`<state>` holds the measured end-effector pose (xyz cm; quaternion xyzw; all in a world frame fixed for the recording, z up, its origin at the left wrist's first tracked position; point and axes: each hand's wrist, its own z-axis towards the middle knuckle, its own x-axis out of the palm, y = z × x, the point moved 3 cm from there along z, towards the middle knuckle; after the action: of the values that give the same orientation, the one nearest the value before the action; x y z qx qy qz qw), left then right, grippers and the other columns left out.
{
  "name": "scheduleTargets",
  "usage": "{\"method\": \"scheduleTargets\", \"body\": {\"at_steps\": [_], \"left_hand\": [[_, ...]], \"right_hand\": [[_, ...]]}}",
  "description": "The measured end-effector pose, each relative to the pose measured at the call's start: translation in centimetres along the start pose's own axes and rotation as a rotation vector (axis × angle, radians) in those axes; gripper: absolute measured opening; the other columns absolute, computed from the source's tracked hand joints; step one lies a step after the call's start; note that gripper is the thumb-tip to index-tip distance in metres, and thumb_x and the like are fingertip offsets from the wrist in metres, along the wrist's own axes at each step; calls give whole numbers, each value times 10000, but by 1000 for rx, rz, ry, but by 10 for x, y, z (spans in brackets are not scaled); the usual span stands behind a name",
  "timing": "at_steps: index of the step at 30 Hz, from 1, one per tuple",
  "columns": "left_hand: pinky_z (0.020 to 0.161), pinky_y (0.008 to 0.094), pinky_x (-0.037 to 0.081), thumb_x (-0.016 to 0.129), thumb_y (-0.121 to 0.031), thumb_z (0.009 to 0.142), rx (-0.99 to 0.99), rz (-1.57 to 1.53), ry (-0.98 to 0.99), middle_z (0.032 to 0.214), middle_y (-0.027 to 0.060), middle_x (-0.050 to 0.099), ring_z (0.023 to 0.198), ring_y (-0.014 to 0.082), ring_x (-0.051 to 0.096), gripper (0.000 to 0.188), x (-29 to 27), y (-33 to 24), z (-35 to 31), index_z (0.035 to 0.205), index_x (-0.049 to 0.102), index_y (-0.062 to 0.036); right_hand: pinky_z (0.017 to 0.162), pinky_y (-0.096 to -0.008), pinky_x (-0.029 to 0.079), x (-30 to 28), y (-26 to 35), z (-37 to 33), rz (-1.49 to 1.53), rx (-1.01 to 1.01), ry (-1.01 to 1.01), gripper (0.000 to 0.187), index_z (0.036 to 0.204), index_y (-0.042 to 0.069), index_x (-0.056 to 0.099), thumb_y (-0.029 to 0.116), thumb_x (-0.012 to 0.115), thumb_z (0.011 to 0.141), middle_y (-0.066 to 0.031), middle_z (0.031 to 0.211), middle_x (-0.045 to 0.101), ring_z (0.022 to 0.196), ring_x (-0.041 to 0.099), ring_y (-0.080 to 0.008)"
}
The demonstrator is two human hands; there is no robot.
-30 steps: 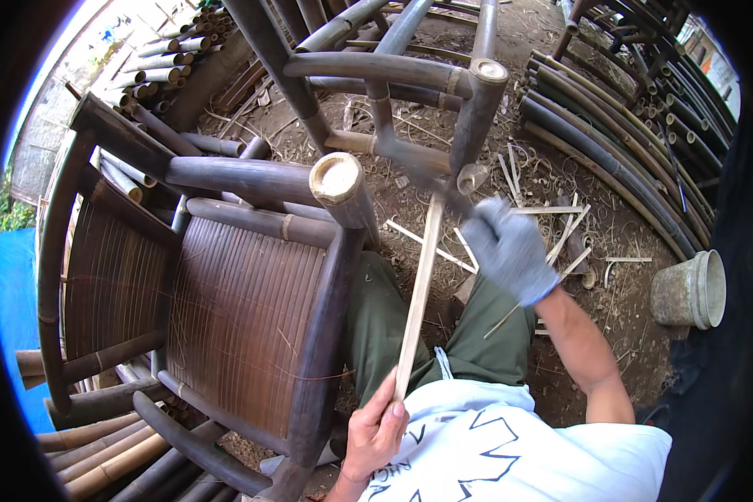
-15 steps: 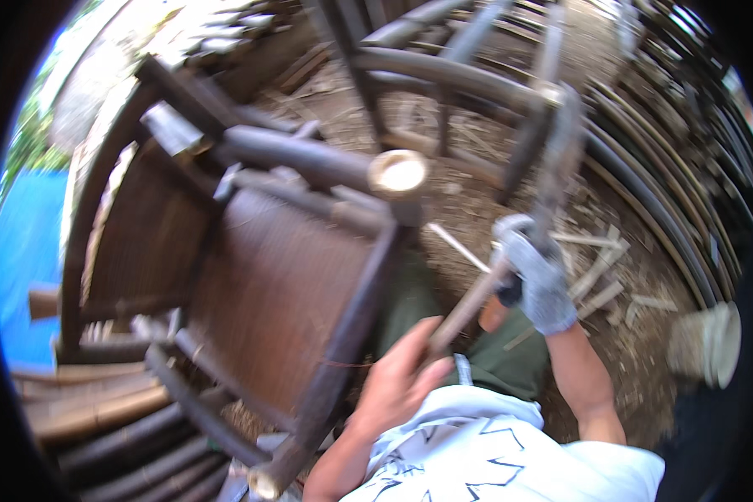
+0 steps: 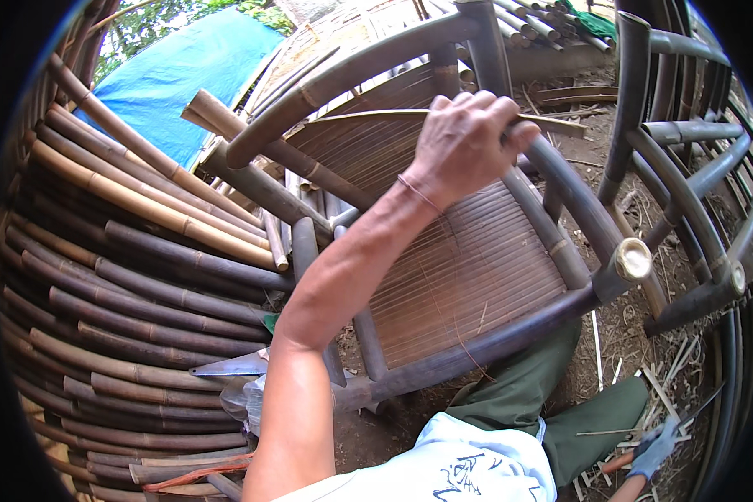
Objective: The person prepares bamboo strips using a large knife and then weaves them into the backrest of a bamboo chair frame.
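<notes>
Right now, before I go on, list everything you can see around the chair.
bamboo chair: one, dark brown frame, woven seat, centre
thin bamboo strip: one, tan, across the chair top under the left hand
bamboo poles: many, dark brown and tan, stacked at left
blade: one, grey metal, on the poles, lower left
tarpaulin: one, blue, upper left
second bamboo frame: one, dark, right
bamboo slivers: several, pale, on the ground at right
left hand: bare, fingers gripping the chair's top rail
right hand: grey-blue glove, low by the ground, lower right
</notes>
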<state>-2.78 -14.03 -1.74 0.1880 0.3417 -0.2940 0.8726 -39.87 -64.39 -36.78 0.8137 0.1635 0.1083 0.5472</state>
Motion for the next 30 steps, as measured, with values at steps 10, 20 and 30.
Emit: {"method": "scheduleTargets", "body": {"at_steps": [10,20,30], "left_hand": [[677,414,524,644,-433,963,-127,0,-58,817,125,672,751,336,668,380,-2,82,-15,926,678,-56],[712,461,545,582,-458,993,-235,230,17,899,149,681,851,379,683,384,-2,136,-14,942,654,-85],[611,420,636,513,-41,965,168,831,391,956,126,649,731,283,740,751,23,168,5,1592,229,-341]], "right_hand": [[397,-252,298,-60,-98,-8,-88,198,-81,266,793,197,460,298,643,958,81,602,375,420,340,-71],[410,-257,301,-65,-111,-18,-103,239,-52,248,808,202,473,303,651,949,76,606,381,427,344,-78],[422,-241,275,-93,-139,-21,-122,240,-123,163,849,181,530,254,621,963,75,642,400,473,350,-48]]}}
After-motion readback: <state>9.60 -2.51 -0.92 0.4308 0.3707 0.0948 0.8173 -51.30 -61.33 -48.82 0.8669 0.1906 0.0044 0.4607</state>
